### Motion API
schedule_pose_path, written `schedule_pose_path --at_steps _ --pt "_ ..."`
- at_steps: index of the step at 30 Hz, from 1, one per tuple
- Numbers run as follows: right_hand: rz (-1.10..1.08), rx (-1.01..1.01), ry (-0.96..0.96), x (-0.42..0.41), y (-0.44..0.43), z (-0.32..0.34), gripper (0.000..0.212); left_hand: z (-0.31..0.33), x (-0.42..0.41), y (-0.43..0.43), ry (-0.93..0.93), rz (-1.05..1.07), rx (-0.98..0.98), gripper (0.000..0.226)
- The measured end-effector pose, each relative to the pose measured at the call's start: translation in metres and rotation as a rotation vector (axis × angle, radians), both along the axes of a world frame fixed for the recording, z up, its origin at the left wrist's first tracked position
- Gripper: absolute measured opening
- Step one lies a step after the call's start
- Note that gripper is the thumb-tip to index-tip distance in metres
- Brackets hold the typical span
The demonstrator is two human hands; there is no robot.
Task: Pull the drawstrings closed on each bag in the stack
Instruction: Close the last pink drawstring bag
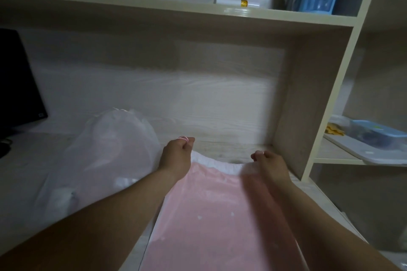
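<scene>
Wood desk (220,116), pink bag (209,204) lower centre.
My left hand (178,154) pinches its drawstring (184,138); right hand (269,163) curled, hold unclear.

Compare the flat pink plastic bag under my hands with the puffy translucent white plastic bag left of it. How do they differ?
The pink bag lies flat; the white bag bulges in a mound. The pink bag's mouth is spread between the left hand and the right hand, which pinch it; the white bag's top looks gathered to a point, untouched. Both lie on the pale desk.
</scene>
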State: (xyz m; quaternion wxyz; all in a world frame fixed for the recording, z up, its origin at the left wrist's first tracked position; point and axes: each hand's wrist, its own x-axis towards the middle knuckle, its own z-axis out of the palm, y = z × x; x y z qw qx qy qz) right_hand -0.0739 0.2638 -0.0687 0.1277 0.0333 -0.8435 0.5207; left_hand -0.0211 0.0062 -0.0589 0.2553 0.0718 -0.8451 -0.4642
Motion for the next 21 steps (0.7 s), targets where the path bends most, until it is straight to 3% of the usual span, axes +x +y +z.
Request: schedule_pose_path --at_steps 2,5,7,10,12,14,16,21 --pt "-0.055 0.14 -0.015 -0.001 -0.003 0.0 0.033 -0.002 0.001 0.0 -0.027 0.021 -0.005 0.032" --pt "-0.128 0.172 -0.028 -0.006 -0.008 -0.001 0.031 0.004 0.003 0.005 -0.052 0.037 0.242 0.034" --pt "-0.141 -0.039 -0.052 -0.008 -0.011 0.0 0.029 0.01 0.004 0.006 -0.066 0.022 0.499 0.031" --pt "0.02 -0.837 -0.317 -0.009 -0.014 0.002 0.028 0.014 0.002 0.003 -0.091 -0.072 0.97 0.023" --pt "0.088 -1.137 -0.454 -0.007 -0.013 0.007 0.036 0.016 0.005 0.003 -0.087 -0.165 1.217 0.013" --pt "0.052 -1.164 -0.485 -0.002 -0.012 0.014 0.041 0.02 0.009 0.002 -0.1 -0.243 1.326 0.012" --pt "0.004 -1.17 -0.479 0.004 -0.009 0.018 0.041 0.025 0.013 0.0 -0.117 -0.283 1.384 0.034" --pt "0.021 -1.204 -0.527 0.007 0.002 0.026 0.045 0.042 0.014 -0.009 -0.082 -0.239 1.456 0.046"
